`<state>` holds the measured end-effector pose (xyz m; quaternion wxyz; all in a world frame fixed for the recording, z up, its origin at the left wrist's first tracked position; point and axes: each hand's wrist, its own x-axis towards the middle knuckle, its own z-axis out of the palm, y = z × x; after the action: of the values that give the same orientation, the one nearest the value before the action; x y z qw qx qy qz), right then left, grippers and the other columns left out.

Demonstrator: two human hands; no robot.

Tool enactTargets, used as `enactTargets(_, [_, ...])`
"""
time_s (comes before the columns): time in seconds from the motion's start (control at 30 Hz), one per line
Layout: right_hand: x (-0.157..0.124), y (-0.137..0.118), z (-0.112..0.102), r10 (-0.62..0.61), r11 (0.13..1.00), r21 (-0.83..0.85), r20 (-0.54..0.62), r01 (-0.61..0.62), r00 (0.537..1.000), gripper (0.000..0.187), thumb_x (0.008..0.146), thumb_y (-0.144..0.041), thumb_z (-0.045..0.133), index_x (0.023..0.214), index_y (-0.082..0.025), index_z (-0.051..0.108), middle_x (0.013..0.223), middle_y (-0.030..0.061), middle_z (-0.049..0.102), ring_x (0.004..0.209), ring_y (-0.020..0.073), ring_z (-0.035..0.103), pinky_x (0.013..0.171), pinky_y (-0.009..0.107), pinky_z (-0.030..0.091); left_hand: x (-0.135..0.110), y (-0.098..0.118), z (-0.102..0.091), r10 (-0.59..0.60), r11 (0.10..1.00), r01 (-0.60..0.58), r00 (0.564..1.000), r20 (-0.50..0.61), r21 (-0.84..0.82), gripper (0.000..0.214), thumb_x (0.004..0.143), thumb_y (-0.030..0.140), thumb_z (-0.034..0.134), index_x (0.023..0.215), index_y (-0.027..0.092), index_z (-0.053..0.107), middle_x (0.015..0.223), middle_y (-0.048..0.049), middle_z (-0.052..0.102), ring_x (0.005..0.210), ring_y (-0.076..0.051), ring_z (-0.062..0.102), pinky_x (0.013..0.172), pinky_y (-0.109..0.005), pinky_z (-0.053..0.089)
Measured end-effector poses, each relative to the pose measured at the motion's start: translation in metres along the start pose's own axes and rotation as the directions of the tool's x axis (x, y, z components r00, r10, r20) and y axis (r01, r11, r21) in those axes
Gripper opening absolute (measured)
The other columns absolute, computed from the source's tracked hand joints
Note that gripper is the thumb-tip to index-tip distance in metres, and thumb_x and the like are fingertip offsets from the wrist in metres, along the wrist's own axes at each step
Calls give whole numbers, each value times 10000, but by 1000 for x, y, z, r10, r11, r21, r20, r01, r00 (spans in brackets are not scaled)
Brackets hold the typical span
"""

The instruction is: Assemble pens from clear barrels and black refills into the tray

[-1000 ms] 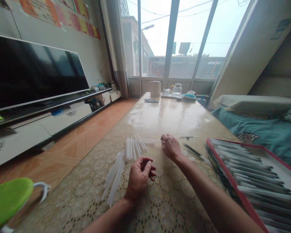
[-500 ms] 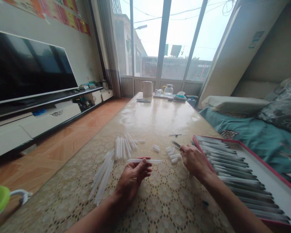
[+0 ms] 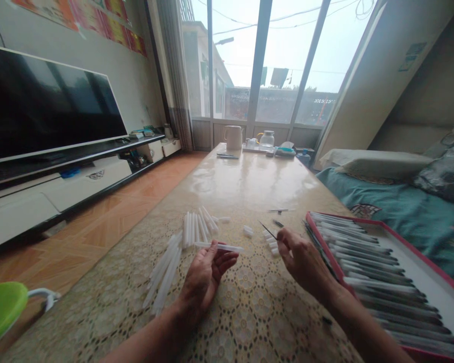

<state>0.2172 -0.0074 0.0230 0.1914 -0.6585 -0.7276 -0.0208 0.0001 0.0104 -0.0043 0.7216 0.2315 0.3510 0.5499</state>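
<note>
My left hand point(image 3: 204, 275) pinches a clear white plastic tube point(image 3: 221, 247) and holds it level above the lace-patterned table point(image 3: 249, 312). My right hand point(image 3: 300, 257) is closed on a thin dark pen refill point(image 3: 268, 230) whose tip points up and left, toward the tube. Between the hands lie small white caps point(image 3: 268, 237). More white tubes point(image 3: 196, 227) lie in a row beyond the left hand, and another loose bundle of tubes point(image 3: 164, 275) lies to its left.
A red-rimmed tray point(image 3: 419, 247) full of pens sits at the right table edge. A few dark refills point(image 3: 278, 210) lie farther out. A white kettle point(image 3: 233, 137) and glass jug point(image 3: 268, 138) stand at the far end. A green stool point(image 3: 2, 310) is at lower left.
My right hand went from the table centre to the refills beside the tray and lifted one. My left hand took up a tube and now holds it level.
</note>
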Motion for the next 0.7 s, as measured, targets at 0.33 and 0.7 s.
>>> enactTargets(0.33, [-24, -36, -8, -57, 929, 359, -84, 83, 995, 136, 809, -174, 440, 675, -198, 434, 604, -38, 430, 563, 112, 423, 559, 238, 299, 0, 7, 3, 41, 998, -44, 996, -85, -36, 104, 838, 212, 530, 770, 134, 542, 662, -75, 690, 628, -161, 676, 627, -255, 552])
enactTargets(0.7, [-25, -30, -2, -37, 862, 501, -78, 71, 996, 136, 846, -269, 465, 774, -191, 549, 590, -36, 467, 520, 99, 418, 521, 229, 312, -1, 3, 0, -5, 1000, 5, 999, 49, -8, 125, 831, 239, 549, 781, 132, 590, 695, -74, 703, 664, -168, 683, 648, -257, 543])
